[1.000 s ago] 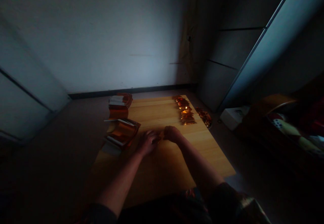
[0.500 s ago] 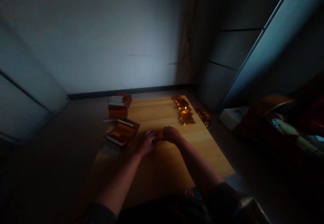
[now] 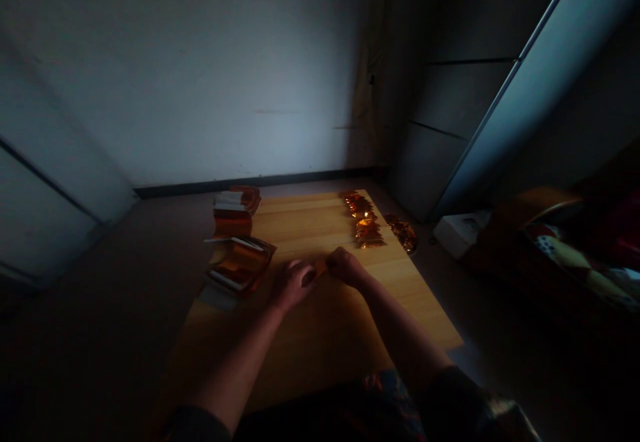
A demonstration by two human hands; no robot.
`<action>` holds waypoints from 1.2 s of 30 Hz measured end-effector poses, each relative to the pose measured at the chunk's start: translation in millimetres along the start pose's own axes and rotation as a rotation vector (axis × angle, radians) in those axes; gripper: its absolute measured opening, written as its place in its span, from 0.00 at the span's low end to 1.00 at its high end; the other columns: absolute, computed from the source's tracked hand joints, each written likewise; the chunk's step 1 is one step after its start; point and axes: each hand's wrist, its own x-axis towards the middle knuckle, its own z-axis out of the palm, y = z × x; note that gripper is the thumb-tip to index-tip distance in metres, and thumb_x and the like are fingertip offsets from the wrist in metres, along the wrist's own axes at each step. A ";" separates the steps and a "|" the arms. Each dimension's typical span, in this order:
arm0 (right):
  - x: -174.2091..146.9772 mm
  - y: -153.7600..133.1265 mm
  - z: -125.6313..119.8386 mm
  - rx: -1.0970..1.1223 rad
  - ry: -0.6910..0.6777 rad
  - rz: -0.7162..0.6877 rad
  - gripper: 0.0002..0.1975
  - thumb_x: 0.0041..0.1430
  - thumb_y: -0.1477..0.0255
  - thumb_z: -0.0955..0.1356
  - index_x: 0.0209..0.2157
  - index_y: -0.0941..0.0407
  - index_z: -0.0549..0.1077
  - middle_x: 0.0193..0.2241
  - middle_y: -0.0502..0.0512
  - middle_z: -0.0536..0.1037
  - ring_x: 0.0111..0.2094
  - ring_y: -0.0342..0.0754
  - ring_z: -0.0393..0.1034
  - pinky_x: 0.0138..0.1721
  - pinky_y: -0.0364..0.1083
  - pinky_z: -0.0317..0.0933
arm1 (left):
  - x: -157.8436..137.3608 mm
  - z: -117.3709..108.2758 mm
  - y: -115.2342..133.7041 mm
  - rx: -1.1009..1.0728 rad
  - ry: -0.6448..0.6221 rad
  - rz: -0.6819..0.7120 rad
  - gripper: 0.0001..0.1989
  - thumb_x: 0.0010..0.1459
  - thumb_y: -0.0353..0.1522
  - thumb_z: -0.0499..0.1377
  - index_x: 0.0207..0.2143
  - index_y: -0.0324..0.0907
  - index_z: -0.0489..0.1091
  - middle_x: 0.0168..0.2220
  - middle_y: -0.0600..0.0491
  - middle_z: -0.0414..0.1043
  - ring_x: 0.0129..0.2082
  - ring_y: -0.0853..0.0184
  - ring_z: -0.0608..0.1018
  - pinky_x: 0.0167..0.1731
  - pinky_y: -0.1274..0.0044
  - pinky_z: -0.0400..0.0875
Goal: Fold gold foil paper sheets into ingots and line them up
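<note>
Both hands meet over the middle of a wooden table, with a small orange-gold piece of foil paper (image 3: 321, 269) between them, dim and partly hidden by the fingers. My left hand (image 3: 296, 281) is curled, thumb and fingers closed at the left end of that piece. On its right end my right hand (image 3: 345, 265) is closed in a pinch. Stacks of orange-gold foil sheets (image 3: 240, 263) with pale edges lie just left of my left hand. Beyond my right hand stands a row of shiny folded foil pieces (image 3: 367, 229) close to the right edge.
The pale wooden table (image 3: 415, 309) runs toward a white wall (image 3: 225, 95). More foil sheets (image 3: 233, 222) lie at its far left corner. A heap of shiny foil pieces (image 3: 403, 234) sits beyond the right edge, near a white box (image 3: 460, 232). The room is dark.
My right hand has shifted slightly to the right, widening the gap between the hands. My left hand stays nearly in place, its thumb now lying more visibly. The stacks and the row are unchanged.
</note>
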 end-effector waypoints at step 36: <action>-21.7 -34.6 -0.3 -0.269 -0.027 0.065 0.11 0.65 0.75 0.57 0.42 0.56 0.69 0.38 0.57 0.73 0.35 0.45 0.69 0.34 0.40 0.59 | 10.0 14.6 14.4 0.186 0.070 -0.214 0.12 0.55 0.26 0.53 0.38 0.43 0.73 0.36 0.48 0.73 0.41 0.61 0.72 0.42 0.71 0.65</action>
